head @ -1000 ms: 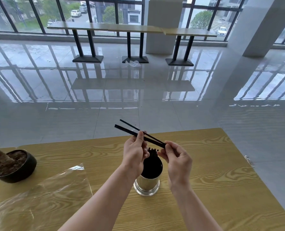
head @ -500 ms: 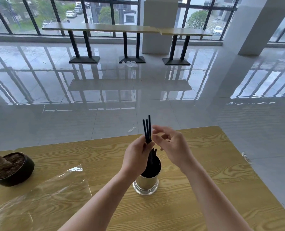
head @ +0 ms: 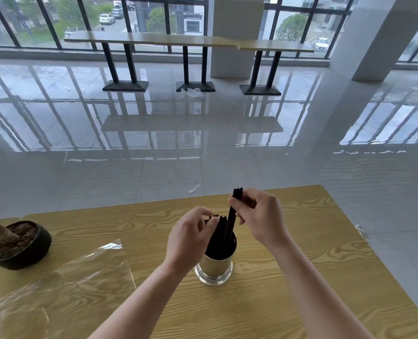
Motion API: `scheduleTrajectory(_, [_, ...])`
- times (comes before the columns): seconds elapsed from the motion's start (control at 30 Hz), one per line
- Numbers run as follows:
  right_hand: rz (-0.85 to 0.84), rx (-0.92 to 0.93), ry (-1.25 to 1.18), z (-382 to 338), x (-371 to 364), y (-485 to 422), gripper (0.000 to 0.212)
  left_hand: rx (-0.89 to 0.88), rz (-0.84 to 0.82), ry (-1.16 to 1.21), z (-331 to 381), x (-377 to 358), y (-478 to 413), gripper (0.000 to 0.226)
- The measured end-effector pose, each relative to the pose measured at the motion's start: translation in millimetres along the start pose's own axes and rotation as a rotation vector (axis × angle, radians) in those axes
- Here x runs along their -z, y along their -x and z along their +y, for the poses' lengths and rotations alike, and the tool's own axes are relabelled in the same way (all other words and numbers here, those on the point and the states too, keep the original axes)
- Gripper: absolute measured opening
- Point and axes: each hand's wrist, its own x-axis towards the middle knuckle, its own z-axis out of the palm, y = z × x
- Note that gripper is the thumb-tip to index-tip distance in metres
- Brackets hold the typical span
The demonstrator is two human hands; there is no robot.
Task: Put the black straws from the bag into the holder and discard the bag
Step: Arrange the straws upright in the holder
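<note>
While right hand (head: pixel 261 214) pinches light, stiff straws (head: pixel 232 211) near tips over holder (head: pixel 215 267); left hand (head: pixel 190 238) curled at 9 o'clock, grip unclear.

One head-worn wide-angle view looks forward and down, close over the yellow wood-grain table (head: pixel 300 277); windows probably distant, upper frame.

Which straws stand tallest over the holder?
The few pinched in the right hand: those straws rise above the bunch in the holder.

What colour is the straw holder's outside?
Shiny silver metal, reflecting the yellow wood table: the holder shows in the head view, the only one.
</note>
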Motion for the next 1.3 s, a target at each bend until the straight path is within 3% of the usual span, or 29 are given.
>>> scheduleTrajectory(0.1, [0.031, -0.073, -0.055, 18, -10, 10, 0.003, 0.18, 0.149, 0.046, -23, 5, 5, 0.006])
scheduleTrajectory(0.33, [-0.069, -0.232, 0.086, 50, -41, 24, 0.014, 0.235, 0.056, -0.073, -43, -5, 18, 0.029])
scheduleTrajectory(0.43, [-0.129, -0.219, 0.206, 53, -50, 25, 0.026, 0.235, 0.018, -0.088, -41, -11, 14, 0.031])
scheduleTrajectory(0.53, [-0.162, -0.177, 0.324, 55, -57, 25, 0.008, 0.246, 0.016, -0.117, -38, -16, 8, 0.026])
scheduleTrajectory(0.6, [-0.137, -0.131, 0.359, 55, -59, 26, 0.01, 0.268, 0.036, -0.122, -37, -18, 6, 0.022])
scheduleTrajectory(0.83, [0.028, 0.031, 0.357, 54, -59, 33, 0.028, 0.286, 0.067, -0.097, -41, -21, 5, 0.021])
scheduleTrajectory(1.0, [-0.012, 0.1, 0.409, 57, -62, 34, 0.019, 0.289, 0.084, -0.079, -40, -22, 6, 0.024])
scheduleTrajectory(1.3, [-0.031, 0.129, 0.413, 49, -62, 24, 0.02, 0.297, 0.07, -0.089, -37, -23, 1, 0.026])
